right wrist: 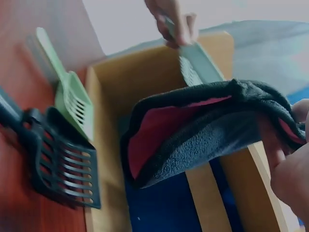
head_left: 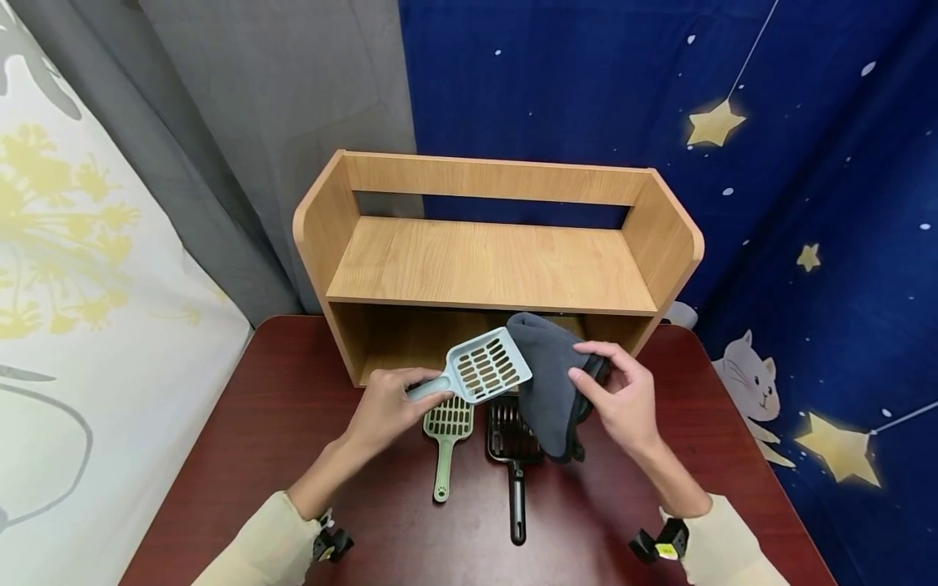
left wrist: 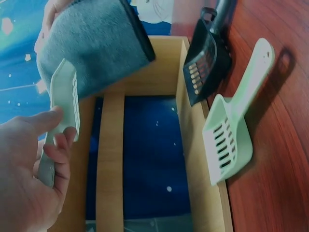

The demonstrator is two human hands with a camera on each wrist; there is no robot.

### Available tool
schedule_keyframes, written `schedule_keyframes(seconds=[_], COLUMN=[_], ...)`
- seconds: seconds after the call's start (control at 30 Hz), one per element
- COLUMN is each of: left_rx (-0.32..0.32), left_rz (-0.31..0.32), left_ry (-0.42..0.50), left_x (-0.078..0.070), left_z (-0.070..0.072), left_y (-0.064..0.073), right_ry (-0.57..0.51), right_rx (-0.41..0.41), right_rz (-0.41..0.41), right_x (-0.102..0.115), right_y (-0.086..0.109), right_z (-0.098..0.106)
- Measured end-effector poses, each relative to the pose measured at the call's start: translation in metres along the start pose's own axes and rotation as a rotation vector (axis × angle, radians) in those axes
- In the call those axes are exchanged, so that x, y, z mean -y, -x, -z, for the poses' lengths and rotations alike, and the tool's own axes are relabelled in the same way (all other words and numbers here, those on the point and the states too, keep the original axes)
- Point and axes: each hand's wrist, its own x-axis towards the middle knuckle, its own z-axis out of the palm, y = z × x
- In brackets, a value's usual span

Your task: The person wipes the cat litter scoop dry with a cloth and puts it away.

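In the head view my left hand (head_left: 392, 407) grips the handle of a light blue slotted litter scoop (head_left: 487, 366), held up in front of the shelf. My right hand (head_left: 621, 395) pinches a dark grey cloth (head_left: 545, 382) between thumb and fingers. The cloth hangs folded, its edge close to the scoop's right rim; whether they touch I cannot tell. From the right wrist the cloth's pinkish-red inner side (right wrist: 159, 130) shows. Below lie a green litter scoop (head_left: 447, 431) and a black litter scoop (head_left: 515, 456), handles toward me, the black one partly behind the cloth.
A two-tier wooden shelf (head_left: 491, 264) stands at the back of the dark red table (head_left: 293, 439). Behind it hang a grey curtain (head_left: 293, 81) and a blue star-patterned curtain (head_left: 586, 89). White patterned fabric (head_left: 110, 285) drapes at the left.
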Motion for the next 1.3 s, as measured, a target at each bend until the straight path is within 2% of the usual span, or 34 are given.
schedule_keyframes(seconds=[0.3,0.43,0.53,0.63,0.73,0.97,1.1,1.3], left_rx=[0.010,0.011,0.021,0.033,0.041,0.062,0.053,0.038], left_rz=[0.168,0.198,0.198,0.198,0.195,0.190,0.193,0.208], left_ry=[0.036,0.031,0.024,0.020,0.021,0.024,0.014,0.004], left_x=[-0.018,-0.024,-0.026,-0.026,-0.026,-0.027,-0.027,-0.028], left_z=[-0.009,-0.016,-0.020,-0.022,-0.021,-0.015,-0.013,-0.017], left_y=[-0.007,-0.011,-0.012,-0.012,-0.011,-0.004,-0.001,-0.004], right_ry=[0.037,0.030,0.049,0.087,0.108,0.106,0.110,0.083], right_rx=[0.018,0.033,0.051,0.043,0.003,-0.112,-0.091,-0.005], right_rz=[0.164,0.180,0.183,0.215,0.204,0.074,0.071,0.136], right_x=[-0.003,-0.008,-0.011,-0.015,-0.017,-0.016,-0.015,-0.012], right_y=[0.017,0.028,0.036,0.037,0.031,0.013,0.013,0.026], right_z=[-0.044,-0.061,-0.069,-0.068,-0.059,-0.032,-0.030,-0.052])
